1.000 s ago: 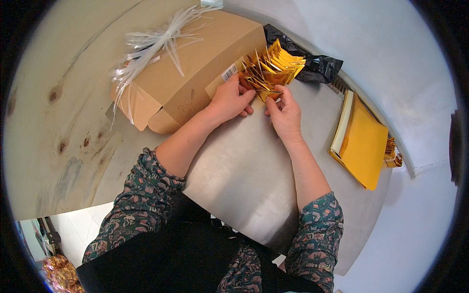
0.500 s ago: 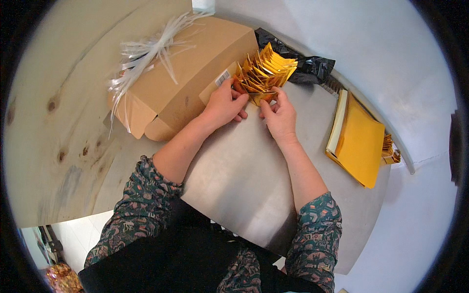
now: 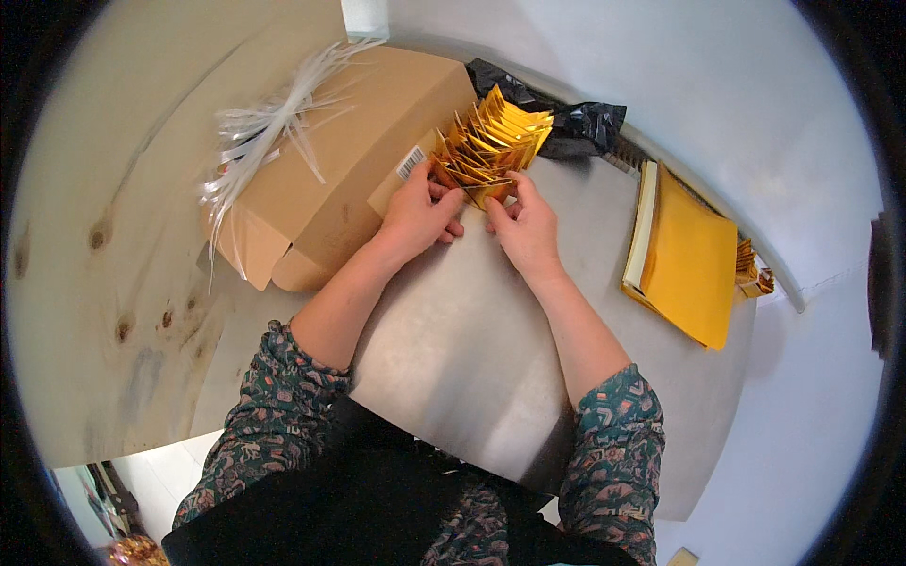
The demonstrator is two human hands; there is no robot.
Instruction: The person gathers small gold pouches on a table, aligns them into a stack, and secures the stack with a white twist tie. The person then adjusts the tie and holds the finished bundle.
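A row of shiny gold folded cards [image 3: 500, 137] stands packed close together at the far middle of the metal table. At its near end, my left hand [image 3: 415, 217] is closed, thumb and fingers at the left edge of the front gold folded card [image 3: 481, 195]. Opposite it, my right hand [image 3: 528, 231] pinches the same card's right edge between thumb and fingers. The card still touches the row behind it. My left fingertips are partly hidden by the hand and the cards.
Left of the row lies a brown cardboard box [image 3: 349, 141] with a bundle of clear plastic strips [image 3: 274, 132] on top. Black plastic [image 3: 585, 127] is crumpled behind. Yellow sheets [image 3: 689, 259] lie to the right, beside more gold folded pieces [image 3: 752, 274] along the wall.
The view has shifted slightly, so the box and cards sit further left in the picture. Both hands stay at the near end of the row, with small finger movements.
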